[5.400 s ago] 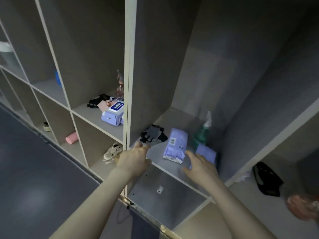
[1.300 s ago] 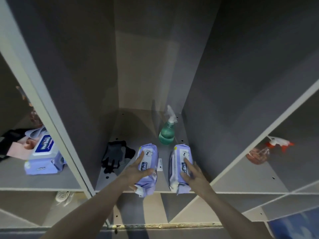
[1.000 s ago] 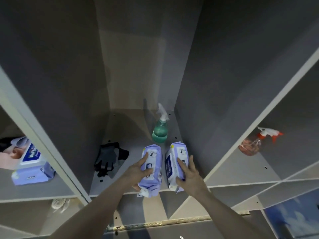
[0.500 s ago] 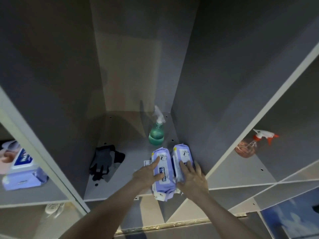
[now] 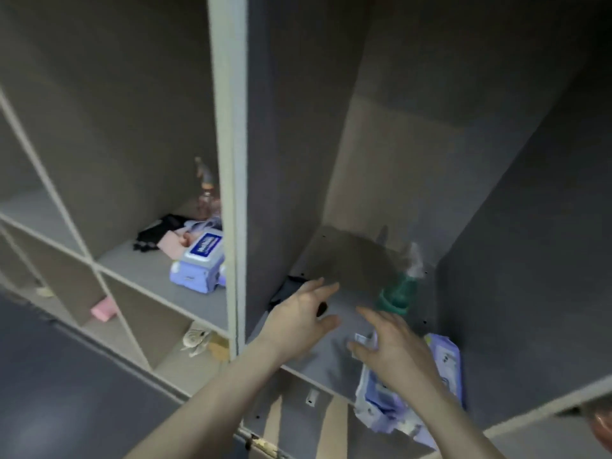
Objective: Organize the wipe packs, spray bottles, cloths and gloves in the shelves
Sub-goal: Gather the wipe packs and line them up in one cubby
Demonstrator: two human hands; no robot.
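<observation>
Purple wipe packs (image 5: 443, 359) under open right hand (image 5: 394, 352); left hand (image 5: 298, 316) over gloves (image 5: 284, 289).

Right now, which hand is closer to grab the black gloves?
The left hand. It hovers open right over the black gloves at the compartment's left side, while the right hand is over the purple wipe packs further right.

The grey shelf unit (image 5: 228, 193) is split into open compartments by pale-edged panels. Its central compartment carries a green spray bottle (image 5: 395, 293) standing upright; two purple wipe packs (image 5: 443, 362) lie in front of the bottle at the shelf's front edge, and dark gloves (image 5: 288, 289) lie to the bottle's left. One compartment further left holds another wipe pack (image 5: 198, 263), a pink cloth (image 5: 170, 241) and a clear bottle (image 5: 207, 193).
</observation>
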